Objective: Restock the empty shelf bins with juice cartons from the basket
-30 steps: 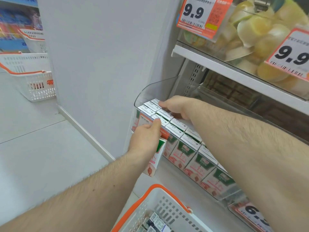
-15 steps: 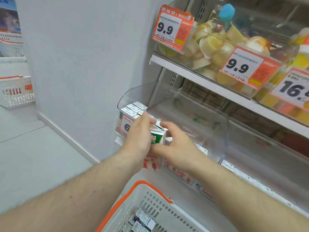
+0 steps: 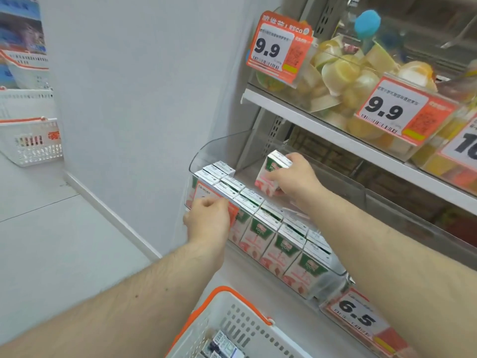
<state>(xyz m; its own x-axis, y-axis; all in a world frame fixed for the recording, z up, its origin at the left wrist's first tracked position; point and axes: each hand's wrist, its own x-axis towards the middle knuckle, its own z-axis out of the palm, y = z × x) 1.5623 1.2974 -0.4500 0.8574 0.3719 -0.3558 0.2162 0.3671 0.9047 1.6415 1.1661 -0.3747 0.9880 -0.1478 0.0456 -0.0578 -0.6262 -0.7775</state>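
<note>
Half a second ago both our hands met on one juice carton in front of the bin; now they have parted, and our right hand (image 3: 296, 180) alone is clamped on that juice carton (image 3: 272, 174), holding it tilted inside the clear shelf bin (image 3: 219, 146), above the bare floor behind the stocked rows. Our left hand (image 3: 207, 219) has dropped to the bin's front left corner, fingers curled together against the price tag (image 3: 206, 193) there — we cannot tell whether it pinches the tag or only rests on it, since the hand hides most of the tag and its number. The stocked cartons (image 3: 268, 236) stand upright in two rows along the bin's front; we count about seven in the front row, while the back row is partly masked by the front one and by our right forearm, so its count is unclear. Below, the white basket (image 3: 247, 329) with its orange handle is cut off by the frame's edge, and only a few carton tops (image 3: 222, 344) show inside. We see three price tags reading 9.9, 9.9 and 6.5, and a fourth cut off at the right — plus one white basket on the floor at far left.
</note>
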